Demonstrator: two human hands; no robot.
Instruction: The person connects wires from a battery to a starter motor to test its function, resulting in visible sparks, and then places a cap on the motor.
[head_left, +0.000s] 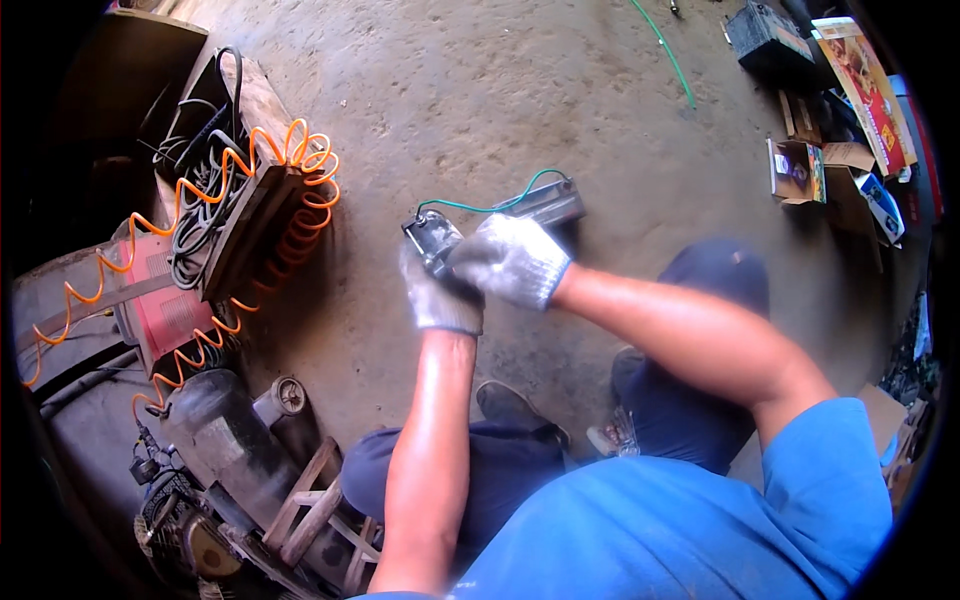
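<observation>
My gloved left hand (435, 300) is wrapped round a small black device (425, 235) with a silver metal part, held up in front of me. My gloved right hand (505, 260) is closed with its fingertips against the lower right of that device. A thin green wire (478, 207) runs from the device's top to a long grey object (555, 203) just beyond my right hand. My fingers hide part of the device, and the right hand hides part of the grey object.
At left are a coiled orange hose (310, 150), cables, a red machine (160, 295), a grey tank (220, 430) and wooden stool (305, 510). At right are a dark battery-like box (760, 45) and cardboard boxes (795, 170). A green hose (670, 60) lies on the concrete floor (440, 100).
</observation>
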